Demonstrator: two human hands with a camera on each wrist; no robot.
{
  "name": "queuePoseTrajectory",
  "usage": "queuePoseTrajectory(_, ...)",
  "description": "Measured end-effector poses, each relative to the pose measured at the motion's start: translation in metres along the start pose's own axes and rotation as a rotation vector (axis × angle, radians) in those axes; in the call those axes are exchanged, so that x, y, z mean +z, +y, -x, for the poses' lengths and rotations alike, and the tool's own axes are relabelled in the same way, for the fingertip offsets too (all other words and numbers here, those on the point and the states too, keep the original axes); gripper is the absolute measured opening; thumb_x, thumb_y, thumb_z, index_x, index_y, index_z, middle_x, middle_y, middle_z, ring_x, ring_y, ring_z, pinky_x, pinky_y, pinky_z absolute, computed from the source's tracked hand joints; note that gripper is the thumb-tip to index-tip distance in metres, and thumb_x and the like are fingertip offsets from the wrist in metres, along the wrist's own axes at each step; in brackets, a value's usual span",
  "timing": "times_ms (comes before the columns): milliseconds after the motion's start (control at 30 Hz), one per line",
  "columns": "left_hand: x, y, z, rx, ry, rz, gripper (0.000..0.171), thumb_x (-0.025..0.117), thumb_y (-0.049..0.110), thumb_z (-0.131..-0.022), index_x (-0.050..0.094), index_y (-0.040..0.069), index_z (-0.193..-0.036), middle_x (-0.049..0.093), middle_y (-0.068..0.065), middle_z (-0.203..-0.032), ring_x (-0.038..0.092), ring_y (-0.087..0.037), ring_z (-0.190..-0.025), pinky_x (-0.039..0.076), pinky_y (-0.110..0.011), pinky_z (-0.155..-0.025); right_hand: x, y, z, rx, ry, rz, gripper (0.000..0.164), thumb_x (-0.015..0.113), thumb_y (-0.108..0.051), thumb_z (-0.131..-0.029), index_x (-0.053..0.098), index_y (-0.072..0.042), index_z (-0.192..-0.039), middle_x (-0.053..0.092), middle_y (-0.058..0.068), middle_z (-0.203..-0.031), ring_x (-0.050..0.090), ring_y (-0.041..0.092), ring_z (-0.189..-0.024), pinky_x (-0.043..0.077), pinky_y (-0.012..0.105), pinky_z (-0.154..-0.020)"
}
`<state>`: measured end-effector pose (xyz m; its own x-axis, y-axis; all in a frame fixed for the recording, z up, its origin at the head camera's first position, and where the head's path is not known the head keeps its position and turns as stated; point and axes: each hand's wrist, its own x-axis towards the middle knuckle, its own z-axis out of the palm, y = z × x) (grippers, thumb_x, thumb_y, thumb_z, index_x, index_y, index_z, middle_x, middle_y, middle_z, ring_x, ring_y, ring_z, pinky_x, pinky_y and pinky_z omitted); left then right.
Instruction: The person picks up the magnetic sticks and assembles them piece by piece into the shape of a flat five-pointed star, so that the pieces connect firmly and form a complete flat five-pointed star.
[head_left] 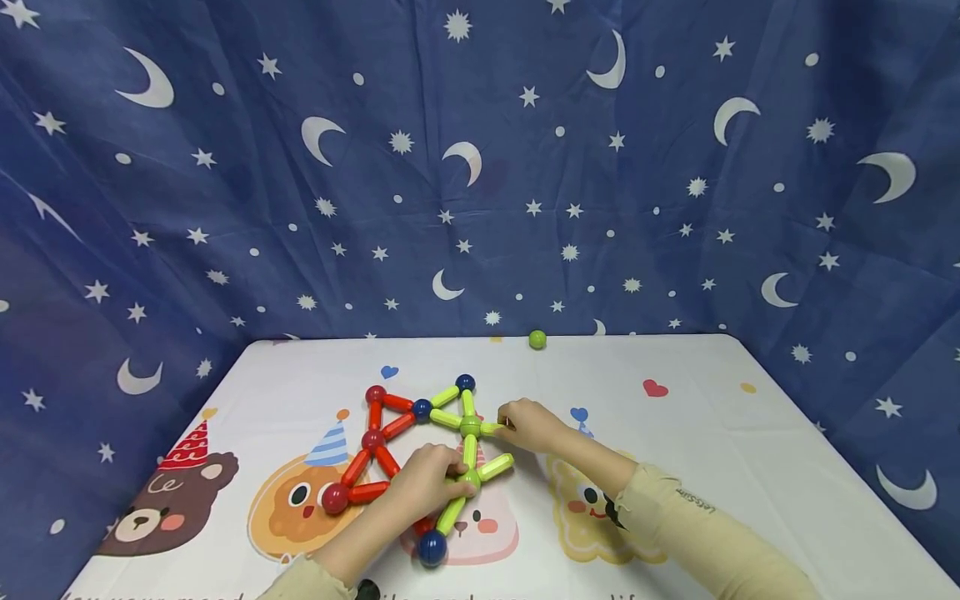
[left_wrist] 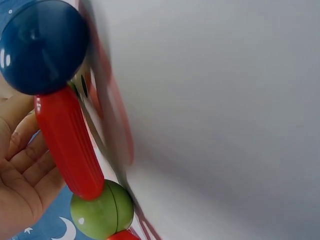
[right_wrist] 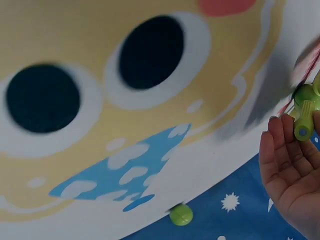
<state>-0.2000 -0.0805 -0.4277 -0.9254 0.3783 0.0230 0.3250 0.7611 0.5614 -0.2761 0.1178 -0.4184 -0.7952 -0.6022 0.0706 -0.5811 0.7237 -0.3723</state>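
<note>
A flat frame of magnetic rods and balls lies on the table, with red rods (head_left: 375,415) on the left and yellow-green rods (head_left: 469,451) on the right. My left hand (head_left: 429,482) reaches over its lower middle and pinches the lower green ball (head_left: 471,478) between thumb and fingers. My right hand (head_left: 534,425) pinches a yellow-green rod (right_wrist: 303,121) that sticks out from the upper green ball (head_left: 470,426). Another yellow-green rod (head_left: 496,467) juts from the lower ball, its far end free. In the left wrist view, a blue ball (left_wrist: 44,47) and a red rod (left_wrist: 70,142) partly cover the left hand.
A loose green ball (head_left: 537,339) sits by the table's back edge. The white tablecloth (head_left: 675,450) carries printed cartoon faces and hearts. Behind the table hangs a blue curtain (head_left: 525,233) with moons and stars. A blue ball (head_left: 432,548) forms the frame's near corner.
</note>
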Motion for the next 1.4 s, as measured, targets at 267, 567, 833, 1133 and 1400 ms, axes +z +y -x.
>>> queuePoseTrajectory(267,-0.001,0.002,0.001,0.013,0.010,-0.014,0.023,0.078,0.024,-0.075,0.073,0.006,-0.089,0.068,0.001,-0.077,0.050,-0.004,-0.061,0.044,-0.018,-0.059,0.002,-0.001,-0.004,0.075,-0.070,-0.093,0.019,0.065,-0.014,-0.087,0.066,-0.002,-0.072,0.054,-0.001,-0.059,0.041,0.006,-0.055,0.035,0.017,-0.053)
queuePoseTrajectory(567,0.001,0.000,-0.001,0.022,0.017,-0.019,0.025,0.078,0.024,-0.075,0.073,0.005,-0.090,0.070,-0.002,-0.079,0.049,-0.003,-0.061,0.043,-0.016,-0.059,0.003,0.004,-0.006,0.165,-0.194,-0.221,0.027,0.059,-0.018,-0.091,0.064,-0.003,-0.069,0.052,-0.003,-0.057,0.041,0.006,-0.051,0.034,0.016,-0.050)
queuePoseTrajectory(833,0.000,-0.001,0.000,0.036,0.016,-0.016,0.026,0.077,0.024,-0.075,0.073,0.004,-0.091,0.070,-0.002,-0.080,0.050,-0.003,-0.062,0.045,-0.017,-0.060,0.003,0.007,-0.010,0.216,-0.282,-0.272,0.027,0.057,-0.020,-0.093,0.061,-0.005,-0.071,0.050,-0.002,-0.059,0.042,0.006,-0.053,0.035,0.016,-0.051)
queuePoseTrajectory(1133,-0.001,-0.001,-0.001,0.029,0.025,-0.031,0.027,0.077,0.025,-0.075,0.073,0.005,-0.092,0.071,-0.002,-0.082,0.052,-0.005,-0.066,0.047,-0.021,-0.065,0.001,0.009,-0.012,0.203,-0.301,-0.300,0.027,0.055,-0.020,-0.093,0.059,-0.006,-0.070,0.049,-0.002,-0.060,0.043,0.007,-0.053,0.036,0.017,-0.052)
queuePoseTrajectory(1400,0.001,-0.002,-0.001,0.030,0.031,-0.030,0.027,0.077,0.026,-0.075,0.074,0.005,-0.092,0.072,-0.002,-0.084,0.056,-0.008,-0.071,0.047,-0.025,-0.069,-0.001,0.016,-0.015,0.203,-0.282,-0.348,0.022,0.055,-0.021,-0.094,0.065,-0.002,-0.090,0.058,0.002,-0.067,0.052,0.009,-0.055,0.046,0.022,-0.055)
